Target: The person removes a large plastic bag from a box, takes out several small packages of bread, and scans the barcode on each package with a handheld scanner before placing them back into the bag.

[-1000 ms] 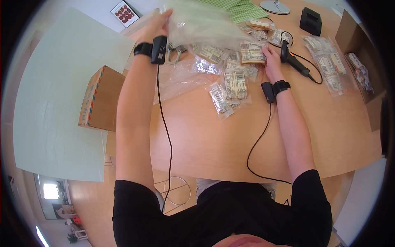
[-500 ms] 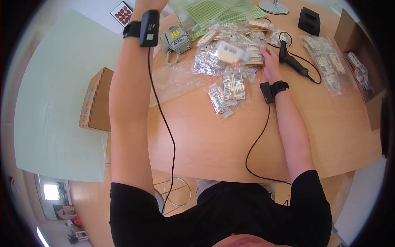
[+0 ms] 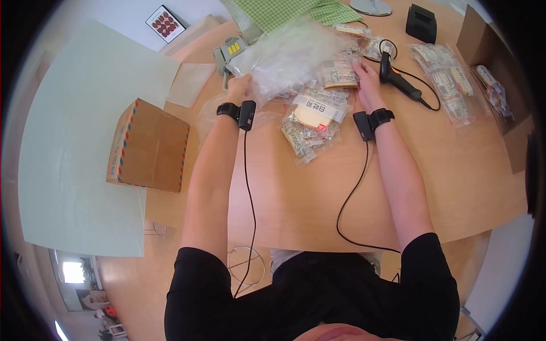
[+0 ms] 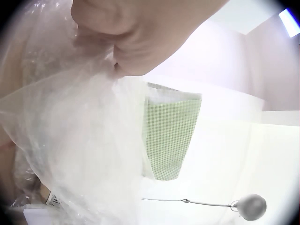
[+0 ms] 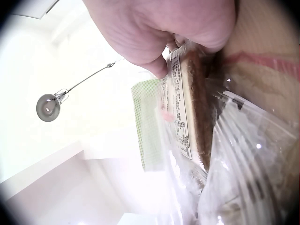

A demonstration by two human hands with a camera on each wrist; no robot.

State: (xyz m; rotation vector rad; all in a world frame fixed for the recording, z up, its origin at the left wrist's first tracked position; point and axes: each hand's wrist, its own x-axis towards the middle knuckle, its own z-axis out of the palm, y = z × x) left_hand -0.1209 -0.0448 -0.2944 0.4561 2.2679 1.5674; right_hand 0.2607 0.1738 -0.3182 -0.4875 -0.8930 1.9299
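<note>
My left hand (image 3: 240,86) grips the gathered edge of a large clear plastic bag (image 3: 293,54), which spreads over the bread packs. In the left wrist view its fingers are curled tightly into the film (image 4: 98,136). The right hand (image 3: 368,82) pinches a wrapped pack of sliced bread (image 3: 339,74) by its right end. From the right wrist, the pack's printed label and brown crust (image 5: 199,108) show, with loose clear film beside it. A bread pack with a white label (image 3: 314,112) lies in front, on top of several smaller packs (image 3: 298,139).
An open cardboard box (image 3: 151,148) stands at the left, a grey telephone (image 3: 230,51) behind the left hand. Right of the right hand lie a barcode scanner (image 3: 398,82) with its cable, a bag of packs (image 3: 446,85) and another cardboard box (image 3: 478,45). Green checked cloth (image 3: 278,14) lies behind.
My left hand rose to the upper left, then came down nearer me with the plastic bag. A blurred bread pack, earlier above the pile, now lies at its front. The right hand keeps its hold.
</note>
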